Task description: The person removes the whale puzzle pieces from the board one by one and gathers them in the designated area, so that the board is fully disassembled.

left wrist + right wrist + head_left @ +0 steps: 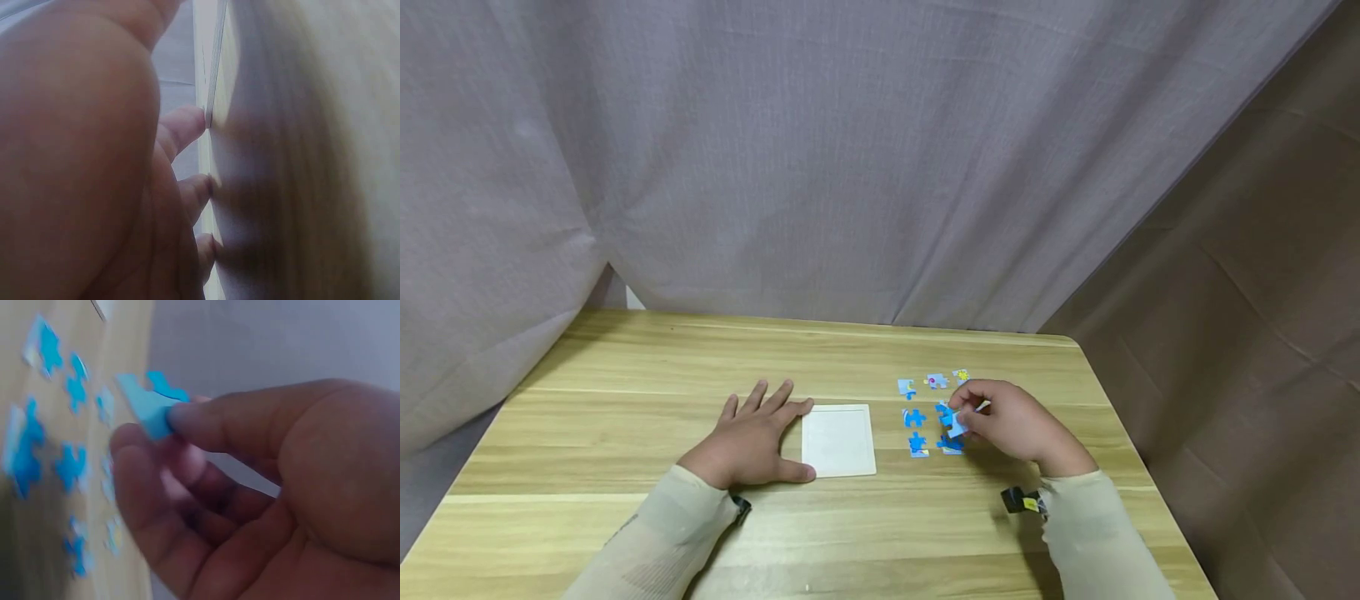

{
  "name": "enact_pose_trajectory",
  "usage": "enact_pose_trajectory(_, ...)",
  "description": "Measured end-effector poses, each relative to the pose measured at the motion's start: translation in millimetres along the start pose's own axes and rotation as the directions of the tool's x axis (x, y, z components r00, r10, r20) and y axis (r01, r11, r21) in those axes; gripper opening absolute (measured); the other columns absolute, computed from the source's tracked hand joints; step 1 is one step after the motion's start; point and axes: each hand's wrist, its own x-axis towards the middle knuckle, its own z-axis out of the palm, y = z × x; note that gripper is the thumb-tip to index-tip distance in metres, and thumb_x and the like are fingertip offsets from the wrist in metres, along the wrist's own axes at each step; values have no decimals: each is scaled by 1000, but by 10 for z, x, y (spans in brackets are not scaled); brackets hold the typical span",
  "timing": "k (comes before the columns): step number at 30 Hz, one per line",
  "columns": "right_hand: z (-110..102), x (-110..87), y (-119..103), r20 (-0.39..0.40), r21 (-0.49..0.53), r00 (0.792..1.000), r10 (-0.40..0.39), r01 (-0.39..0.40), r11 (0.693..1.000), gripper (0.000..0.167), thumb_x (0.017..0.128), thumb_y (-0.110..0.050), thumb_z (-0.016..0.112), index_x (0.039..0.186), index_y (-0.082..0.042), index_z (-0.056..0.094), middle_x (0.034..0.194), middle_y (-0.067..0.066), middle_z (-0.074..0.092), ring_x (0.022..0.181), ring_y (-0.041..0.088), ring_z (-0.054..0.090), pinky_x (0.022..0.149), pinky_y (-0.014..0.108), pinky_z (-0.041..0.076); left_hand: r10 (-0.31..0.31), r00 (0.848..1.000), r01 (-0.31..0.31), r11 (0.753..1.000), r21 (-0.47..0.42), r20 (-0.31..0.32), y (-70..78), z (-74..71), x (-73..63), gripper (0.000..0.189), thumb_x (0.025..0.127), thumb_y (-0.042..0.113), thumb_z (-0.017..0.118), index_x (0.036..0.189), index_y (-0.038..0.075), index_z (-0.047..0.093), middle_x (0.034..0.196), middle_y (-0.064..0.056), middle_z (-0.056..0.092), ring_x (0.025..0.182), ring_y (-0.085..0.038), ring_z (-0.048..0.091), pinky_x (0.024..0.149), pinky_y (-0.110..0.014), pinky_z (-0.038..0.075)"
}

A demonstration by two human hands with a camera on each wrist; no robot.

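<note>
My left hand (748,442) lies spread on the table, its thumb and index fingertip at the left edge of a shallow white square puzzle frame (838,442). In the left wrist view, fingertips (195,122) touch the frame's edge and the tabletop. Between thumb and fingers, my right hand (1011,421) pinches a light-and-dark-blue jigsaw piece (147,406), held above the table. Around and below it lie several loose jigsaw pieces, among them a blue one (913,418) and one with a yellow sun (961,376). The right hand partly hides some pieces in the head view.
The wooden table (880,533) reaches back to a grey curtain (850,167). Its right edge borders a brown curtain (1247,333). The loose pieces lie apart in rough rows to the right of the frame.
</note>
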Motion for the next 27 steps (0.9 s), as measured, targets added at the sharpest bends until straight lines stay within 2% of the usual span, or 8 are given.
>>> enact_pose_trajectory(3, -123, -5, 99, -3, 0, 1000, 30, -30, 1000, 10, 108, -8, 69, 113, -11, 77, 100, 8, 70, 81, 30, 73, 71, 35, 64, -2, 1000, 2, 1000, -2, 3, -1, 1, -1, 111, 85, 75, 87, 176, 31, 41, 190, -11, 16, 176, -51, 3, 133, -84, 2)
enact_pose_trajectory(8, -215, 18, 265, 6, -9, 999, 51, -51, 999, 9, 108, -9, 68, 114, -8, 76, 91, 7, 68, 74, 26, 67, 65, 31, 56, 0, 1000, 0, 1000, -3, 3, -7, 9, 7, 111, 85, 75, 86, 176, 32, 40, 190, -10, 16, 176, -50, 3, 133, -84, 2)
enact_pose_trajectory(14, -219, 56, 433, 27, 31, 996, 86, -87, 996, 11, 108, -6, 69, 116, -2, 74, 91, 8, 69, 77, 24, 68, 68, 37, 61, 1, 1000, 0, 1000, -9, 3, -13, 18, 19, 111, 85, 75, 87, 176, 32, 41, 190, -10, 16, 176, -50, 3, 133, -84, 2)
enact_pose_trajectory(21, -202, 44, 580, 84, 71, 982, 169, -175, 982, 11, 108, -4, 70, 117, -2, 74, 94, 11, 71, 78, 23, 68, 69, 34, 61, 2, 1000, -2, 1000, -3, 0, -21, 21, 18, 111, 84, 76, 87, 175, 32, 42, 190, -10, 16, 176, -50, 4, 133, -84, 3)
enact_pose_trajectory(27, -174, 25, 614, 100, 107, 977, 187, -198, 974, 10, 108, -4, 69, 116, 1, 73, 94, 13, 72, 75, 23, 65, 68, 34, 59, 0, 1000, 0, 1000, -6, 0, -26, 13, 14, 110, 85, 76, 87, 175, 32, 41, 190, -10, 16, 176, -50, 3, 133, -83, 3)
